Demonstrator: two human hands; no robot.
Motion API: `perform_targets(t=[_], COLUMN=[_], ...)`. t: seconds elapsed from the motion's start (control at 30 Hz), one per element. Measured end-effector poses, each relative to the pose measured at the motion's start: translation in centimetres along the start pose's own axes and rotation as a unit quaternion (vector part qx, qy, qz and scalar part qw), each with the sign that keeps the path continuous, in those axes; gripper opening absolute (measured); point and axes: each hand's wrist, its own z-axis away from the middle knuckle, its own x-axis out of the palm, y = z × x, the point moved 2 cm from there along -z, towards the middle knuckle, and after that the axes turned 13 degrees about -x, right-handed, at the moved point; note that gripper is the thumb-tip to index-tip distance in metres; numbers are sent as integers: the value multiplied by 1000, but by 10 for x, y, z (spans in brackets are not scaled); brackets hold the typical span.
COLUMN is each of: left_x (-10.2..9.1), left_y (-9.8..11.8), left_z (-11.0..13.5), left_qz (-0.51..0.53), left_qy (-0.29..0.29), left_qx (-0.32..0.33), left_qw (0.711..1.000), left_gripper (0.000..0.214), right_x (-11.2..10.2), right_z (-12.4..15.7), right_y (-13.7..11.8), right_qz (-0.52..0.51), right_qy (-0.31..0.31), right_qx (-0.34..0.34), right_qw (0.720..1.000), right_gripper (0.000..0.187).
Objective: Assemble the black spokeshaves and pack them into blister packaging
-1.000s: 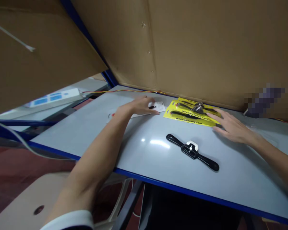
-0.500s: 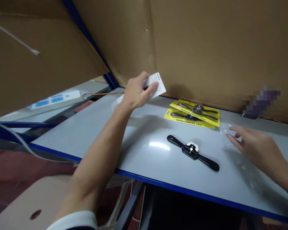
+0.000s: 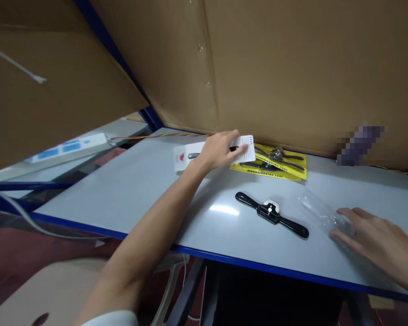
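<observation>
My left hand [image 3: 221, 148] is closed on a long white packaging card [image 3: 247, 153], held at the back of the table, its right end over the yellow packs. Dark handle shapes show on the card; I cannot tell whether they are printed or real. My right hand [image 3: 377, 237] grips a clear plastic blister shell [image 3: 314, 208] low over the table's right side. Between the hands, a black spokeshave [image 3: 270, 212] with a silvery blade lies loose on the table. Behind it are overlapping yellow packs [image 3: 265, 173] with spokeshaves under clear plastic.
The grey table [image 3: 132, 185] has a blue front edge. Brown board [image 3: 292, 68] walls the back. A pixelated purple object [image 3: 360, 144] leans there at right. A white power strip [image 3: 68, 147] lies at left, with thin wires along the back. A pale stool [image 3: 64, 290] stands below.
My left hand has lowered and moved right with the white card, towards the yellow packs. My right hand has come nearer to the front edge with the blister shell. The loose spokeshave stays put.
</observation>
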Motion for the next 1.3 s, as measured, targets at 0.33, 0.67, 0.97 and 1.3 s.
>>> perform_targets(t=[0.33, 0.67, 0.97, 1.3], left_x=[19, 19, 9, -8], left_y=[-22, 3, 40, 6], left_z=[1, 7, 21, 13], left_qz=[-52, -45, -29, 34], left_qy=[-54, -43, -47, 6], left_qx=[-48, -27, 31, 3], left_qw=[996, 998, 998, 999], left_gripper=[55, 55, 53, 65], right_x=[6, -12, 11, -9], right_z=[-95, -111, -126, -162], right_y=[-126, -119, -100, -16], right_qz=[19, 23, 42, -411], right_qy=[-23, -166, -91, -195], right_qx=[-215, -317, -296, -242], right_qw=[976, 933, 950, 857], right_gripper=[49, 65, 41, 53])
